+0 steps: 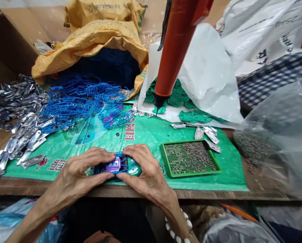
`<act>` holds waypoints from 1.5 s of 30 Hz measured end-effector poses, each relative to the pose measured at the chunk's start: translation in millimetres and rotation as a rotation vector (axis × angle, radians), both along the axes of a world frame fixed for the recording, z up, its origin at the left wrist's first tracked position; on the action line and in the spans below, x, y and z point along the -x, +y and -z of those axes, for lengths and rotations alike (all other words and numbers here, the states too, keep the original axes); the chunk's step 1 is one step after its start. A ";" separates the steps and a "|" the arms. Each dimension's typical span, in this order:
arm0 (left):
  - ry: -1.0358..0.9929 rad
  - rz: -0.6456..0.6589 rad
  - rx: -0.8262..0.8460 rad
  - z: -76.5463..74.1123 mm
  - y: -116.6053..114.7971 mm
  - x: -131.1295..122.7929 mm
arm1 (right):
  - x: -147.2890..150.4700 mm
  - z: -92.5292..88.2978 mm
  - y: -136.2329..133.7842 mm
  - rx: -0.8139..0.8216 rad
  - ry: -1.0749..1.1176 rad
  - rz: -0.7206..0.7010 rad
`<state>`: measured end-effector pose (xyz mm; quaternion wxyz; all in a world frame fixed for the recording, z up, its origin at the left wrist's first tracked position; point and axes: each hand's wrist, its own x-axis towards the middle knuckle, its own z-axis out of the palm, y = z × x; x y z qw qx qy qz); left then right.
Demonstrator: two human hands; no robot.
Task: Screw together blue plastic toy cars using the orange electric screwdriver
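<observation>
Near the bench's front edge lies a toy car [114,165] with a purple panel, blue frame bars and a green front part. My left hand [84,168] grips its left end, thumb along the near side and fingers along the far side. My right hand [143,165] closes around the green end in the same way. Both thumbs nearly meet at the middle of the car. Its underside and ends are partly hidden by my hands. Above and to the right hangs an orange-red electric screwdriver [175,50], its thin bit pointing down, apart from my hands.
A green tray [191,158] of small screws sits to the right. Blue plastic frames [77,98] spill from a yellow sack [90,40]. Silver parts [27,131] heap at left. Green plastic pieces [193,116] lie on a white bag [206,71]. A clear bag [282,135] stands far right.
</observation>
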<state>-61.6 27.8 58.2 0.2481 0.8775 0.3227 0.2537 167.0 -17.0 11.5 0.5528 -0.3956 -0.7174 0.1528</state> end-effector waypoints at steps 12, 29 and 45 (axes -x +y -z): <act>0.199 0.106 -0.300 8.6 -13.3 6.2 | -3.0 2.0 -5.5 0.071 -0.055 -0.043; 0.135 -0.038 -0.454 23.4 -30.7 -16.5 | -9.4 -6.1 -10.1 0.142 -0.162 -0.007; -0.129 -0.043 -0.324 42.8 -21.0 -22.2 | -3.3 -11.4 -19.8 0.187 -0.229 0.131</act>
